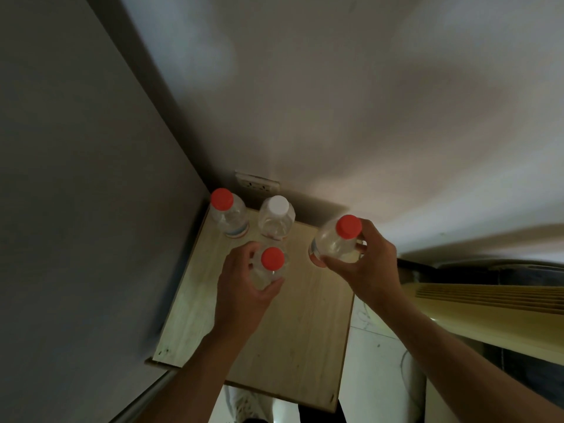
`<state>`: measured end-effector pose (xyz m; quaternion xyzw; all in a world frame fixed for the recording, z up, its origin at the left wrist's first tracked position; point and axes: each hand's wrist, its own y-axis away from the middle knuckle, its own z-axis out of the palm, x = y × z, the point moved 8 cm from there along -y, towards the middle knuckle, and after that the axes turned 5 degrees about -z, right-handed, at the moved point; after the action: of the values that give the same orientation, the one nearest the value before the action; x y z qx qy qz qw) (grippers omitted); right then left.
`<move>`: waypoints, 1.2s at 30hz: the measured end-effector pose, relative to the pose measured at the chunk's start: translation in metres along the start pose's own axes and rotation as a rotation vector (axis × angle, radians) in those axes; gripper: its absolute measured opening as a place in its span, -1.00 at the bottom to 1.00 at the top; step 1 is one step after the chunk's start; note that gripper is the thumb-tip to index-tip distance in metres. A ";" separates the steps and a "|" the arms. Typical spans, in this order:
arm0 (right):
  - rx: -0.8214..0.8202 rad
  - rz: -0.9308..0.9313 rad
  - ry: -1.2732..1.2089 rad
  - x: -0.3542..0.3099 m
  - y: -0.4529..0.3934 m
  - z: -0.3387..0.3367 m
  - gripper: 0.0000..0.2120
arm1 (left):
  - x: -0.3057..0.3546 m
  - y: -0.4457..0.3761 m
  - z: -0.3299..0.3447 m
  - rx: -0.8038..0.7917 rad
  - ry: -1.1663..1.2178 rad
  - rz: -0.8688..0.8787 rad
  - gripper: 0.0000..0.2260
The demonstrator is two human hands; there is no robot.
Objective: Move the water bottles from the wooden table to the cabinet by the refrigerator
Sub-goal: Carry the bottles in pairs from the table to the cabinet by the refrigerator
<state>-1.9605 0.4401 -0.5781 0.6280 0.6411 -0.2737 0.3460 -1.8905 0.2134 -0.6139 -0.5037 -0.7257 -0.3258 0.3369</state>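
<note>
Four clear bottles on cabinet top, left hand and right hand each holding one

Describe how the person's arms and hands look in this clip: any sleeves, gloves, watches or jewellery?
Both forearms are bare from the bottom of the frame up to the wrists; no sleeve shows. The left hand and the right hand wear no gloves, and no watch, bracelet or ring is visible, though the picture is dim and slightly blurred, so a thin ring could be missed.
</note>
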 end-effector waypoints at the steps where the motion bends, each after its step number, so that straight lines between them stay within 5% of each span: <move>1: 0.002 -0.002 -0.001 0.000 -0.002 0.002 -0.32 | -0.001 0.000 0.000 -0.002 0.000 0.001 -0.43; 25: -0.095 0.092 0.018 0.030 -0.007 0.021 -0.25 | -0.005 0.009 -0.001 -0.014 -0.060 -0.071 -0.38; 36: -0.149 0.106 0.085 -0.025 0.008 -0.024 -0.25 | 0.048 0.019 -0.047 -0.087 -0.211 -0.036 -0.37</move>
<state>-1.9553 0.4444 -0.5428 0.6446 0.6395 -0.1798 0.3784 -1.8775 0.2051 -0.5464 -0.5363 -0.7511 -0.3081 0.2308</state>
